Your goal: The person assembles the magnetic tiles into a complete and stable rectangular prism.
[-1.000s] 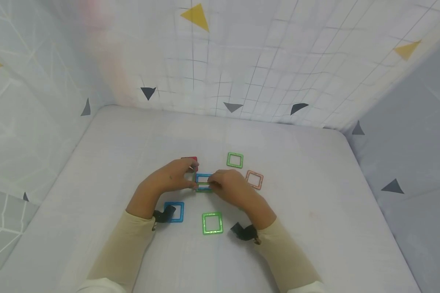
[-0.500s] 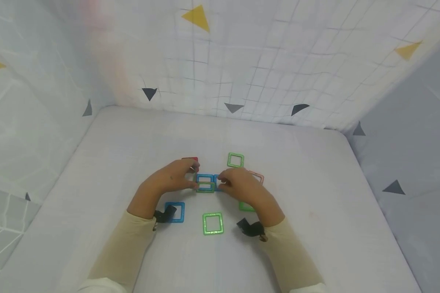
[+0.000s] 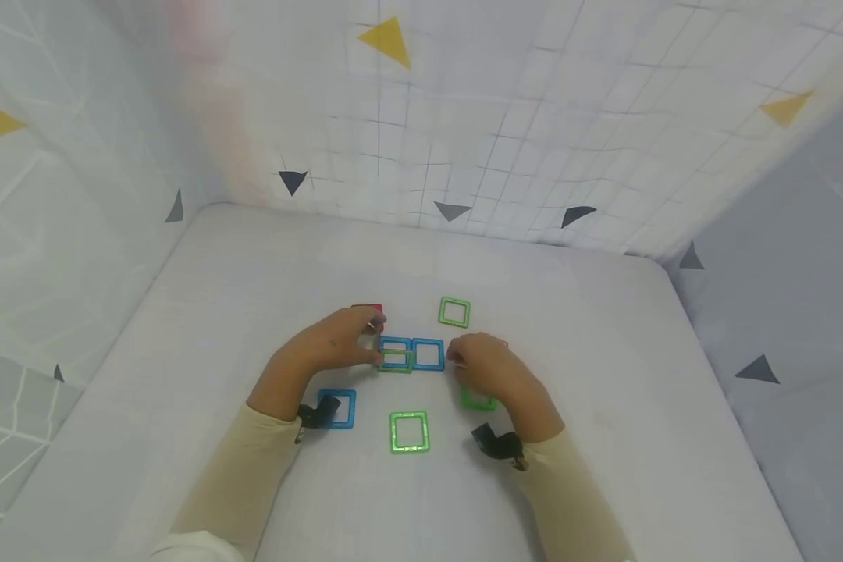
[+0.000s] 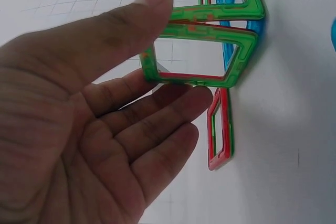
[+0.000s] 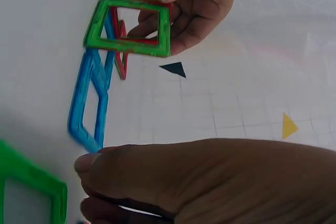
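My left hand (image 3: 326,341) pinches an upright green magnetic tile (image 4: 244,59), an open square frame, between thumb and fingers. A red edge shows behind this tile in both wrist views. The upright pieces stand at a flat blue magnetic tile (image 3: 396,339), and a second blue tile (image 3: 428,341) lies against its right side. Beyond my left fingers is a red tile (image 3: 368,306), partly hidden by them. My right hand (image 3: 488,364) is just right of the second blue tile, its fingers loosely bent with nothing seen between them.
A green tile (image 3: 442,311) lies farther back. The right hand partly covers an orange-red tile (image 3: 499,340) and another green tile (image 3: 479,405). Closer to me are a green tile (image 3: 410,449) and a blue tile (image 3: 353,410) beside the left wrist. White patterned walls enclose the table.
My right hand has let go at the upright green piece and moved right, past the second blue tile, uncovering it. The left hand keeps its grip in place.
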`<state>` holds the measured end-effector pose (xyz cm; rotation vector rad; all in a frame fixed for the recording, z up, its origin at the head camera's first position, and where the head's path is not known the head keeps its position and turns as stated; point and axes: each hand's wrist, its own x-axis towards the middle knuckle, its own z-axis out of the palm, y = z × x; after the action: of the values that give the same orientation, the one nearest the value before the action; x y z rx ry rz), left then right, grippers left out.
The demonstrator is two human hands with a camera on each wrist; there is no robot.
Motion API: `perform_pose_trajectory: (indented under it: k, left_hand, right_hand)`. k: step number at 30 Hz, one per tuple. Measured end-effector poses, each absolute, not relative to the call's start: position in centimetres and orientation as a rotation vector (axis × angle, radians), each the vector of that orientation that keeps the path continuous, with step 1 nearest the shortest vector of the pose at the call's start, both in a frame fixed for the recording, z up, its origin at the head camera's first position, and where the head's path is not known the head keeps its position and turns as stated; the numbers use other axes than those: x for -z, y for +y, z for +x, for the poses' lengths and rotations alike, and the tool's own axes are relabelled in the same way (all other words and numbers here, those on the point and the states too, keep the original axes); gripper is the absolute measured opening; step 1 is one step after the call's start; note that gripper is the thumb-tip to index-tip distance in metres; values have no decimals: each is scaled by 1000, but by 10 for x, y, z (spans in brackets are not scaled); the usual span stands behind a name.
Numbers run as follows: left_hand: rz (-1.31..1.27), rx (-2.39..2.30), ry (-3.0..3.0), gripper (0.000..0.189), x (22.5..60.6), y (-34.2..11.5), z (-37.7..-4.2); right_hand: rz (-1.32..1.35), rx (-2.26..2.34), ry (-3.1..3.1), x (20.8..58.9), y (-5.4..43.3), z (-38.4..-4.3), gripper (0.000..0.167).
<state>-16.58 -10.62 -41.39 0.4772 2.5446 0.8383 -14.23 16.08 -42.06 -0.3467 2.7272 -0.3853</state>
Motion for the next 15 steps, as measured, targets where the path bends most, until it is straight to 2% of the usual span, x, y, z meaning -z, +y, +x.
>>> perform_pose_trajectory:
  k: [4, 15]
  left_hand:
    - [469, -846, 2536, 61, 413, -105, -166]
    - [478, -859, 2535, 59, 413, -106, -165]
  right_hand:
    - [-267, 387, 2714, 420, 167, -140, 21]
    - [-297, 283, 2705, 421, 170, -138, 21]
